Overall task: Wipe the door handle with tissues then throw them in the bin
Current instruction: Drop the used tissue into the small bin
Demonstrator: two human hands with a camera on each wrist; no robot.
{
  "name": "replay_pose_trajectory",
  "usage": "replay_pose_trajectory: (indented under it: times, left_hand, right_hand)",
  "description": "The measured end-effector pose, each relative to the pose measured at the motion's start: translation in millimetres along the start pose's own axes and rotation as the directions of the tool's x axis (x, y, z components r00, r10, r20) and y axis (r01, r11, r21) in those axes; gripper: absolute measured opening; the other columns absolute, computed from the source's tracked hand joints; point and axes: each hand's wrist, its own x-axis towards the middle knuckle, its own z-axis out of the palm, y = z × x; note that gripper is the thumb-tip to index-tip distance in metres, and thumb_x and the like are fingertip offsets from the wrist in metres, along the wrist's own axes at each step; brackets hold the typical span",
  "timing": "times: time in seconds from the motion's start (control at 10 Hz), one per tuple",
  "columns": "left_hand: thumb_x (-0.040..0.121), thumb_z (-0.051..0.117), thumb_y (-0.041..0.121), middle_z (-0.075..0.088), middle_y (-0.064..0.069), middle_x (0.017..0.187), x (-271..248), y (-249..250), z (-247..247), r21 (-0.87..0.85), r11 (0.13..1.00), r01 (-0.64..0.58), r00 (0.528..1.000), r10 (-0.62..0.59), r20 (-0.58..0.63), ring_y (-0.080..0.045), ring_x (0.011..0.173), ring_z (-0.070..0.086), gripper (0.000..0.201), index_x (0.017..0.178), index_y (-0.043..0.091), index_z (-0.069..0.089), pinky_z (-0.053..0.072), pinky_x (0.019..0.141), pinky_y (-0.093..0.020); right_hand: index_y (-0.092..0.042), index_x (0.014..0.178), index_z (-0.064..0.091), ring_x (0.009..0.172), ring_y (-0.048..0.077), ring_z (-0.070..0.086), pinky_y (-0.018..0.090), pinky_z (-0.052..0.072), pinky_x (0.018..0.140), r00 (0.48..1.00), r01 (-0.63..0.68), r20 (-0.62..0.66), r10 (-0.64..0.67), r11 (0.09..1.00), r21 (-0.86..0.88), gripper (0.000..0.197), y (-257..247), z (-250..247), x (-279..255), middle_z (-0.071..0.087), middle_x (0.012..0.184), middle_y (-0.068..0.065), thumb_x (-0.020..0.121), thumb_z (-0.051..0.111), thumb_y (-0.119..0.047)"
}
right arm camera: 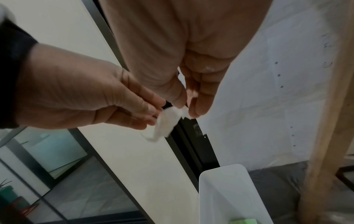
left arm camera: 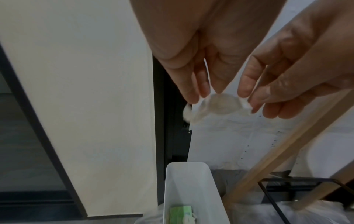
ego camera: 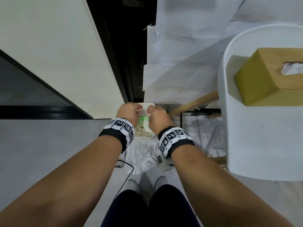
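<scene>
A small crumpled white tissue (ego camera: 143, 112) hangs between my two hands, directly above the open white bin (ego camera: 150, 104) on the floor. My left hand (ego camera: 136, 110) pinches its left end, and my right hand (ego camera: 150, 112) pinches its right end. The left wrist view shows the tissue (left arm camera: 220, 104) stretched thin between my left fingertips (left arm camera: 193, 94) and right fingertips (left arm camera: 254, 100), with the bin (left arm camera: 187, 181) below. In the right wrist view the tissue (right arm camera: 166, 119) dangles from both pinches. No door handle is in view.
The bin holds green packaging (left arm camera: 181, 213) and crumpled paper. A white door (ego camera: 57, 54) stands to the left beside a dark gap. On the right, a white round table (ego camera: 262, 145) carries a tissue box (ego camera: 268, 76). A wooden leg (ego camera: 195, 102) and black wire frame (ego camera: 200, 110) sit beside the bin.
</scene>
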Motion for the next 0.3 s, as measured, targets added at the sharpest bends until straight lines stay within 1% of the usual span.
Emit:
replay_pose_trajectory:
  times: [0.1,0.2,0.3]
  left_hand:
    - [0.092,0.044,0.004,0.061,-0.013,0.127,3.0,-5.5,4.6,0.069,0.995,0.070,0.993,-0.076,0.088,-0.029,0.116,0.057,0.048,0.136,0.021,0.052,0.046,0.098,-0.033]
    - [0.090,0.045,0.000,0.059,-0.013,0.129,7.1,-9.5,8.0,0.091,0.992,0.091,0.987,-0.102,0.125,-0.029,0.118,0.056,0.054,0.139,0.023,0.048,0.046,0.099,-0.034]
    - [0.090,0.045,0.001,0.059,-0.013,0.128,10.7,-9.1,6.9,0.062,0.992,0.114,0.987,-0.120,0.106,-0.028,0.115,0.057,0.053,0.138,0.024,0.048,0.048,0.096,-0.033]
  right_hand:
    - [-0.006,0.122,0.053,0.102,0.039,0.060,0.042,0.052,0.085,0.998,-0.022,0.063,0.026,0.998,-0.059,0.037,1.4,2.3,4.8,0.056,0.116,0.020,0.086,0.049,0.001]
    - [-0.005,0.124,0.052,0.106,0.037,0.059,0.041,0.052,0.089,0.995,-0.038,0.087,0.045,0.996,-0.086,0.038,4.8,4.0,6.9,0.054,0.120,0.019,0.086,0.050,-0.001]
    - [-0.006,0.123,0.054,0.103,0.035,0.060,0.038,0.052,0.087,0.997,-0.042,0.059,0.047,0.995,-0.092,0.036,5.3,3.9,10.4,0.051,0.122,0.016,0.087,0.052,-0.001]
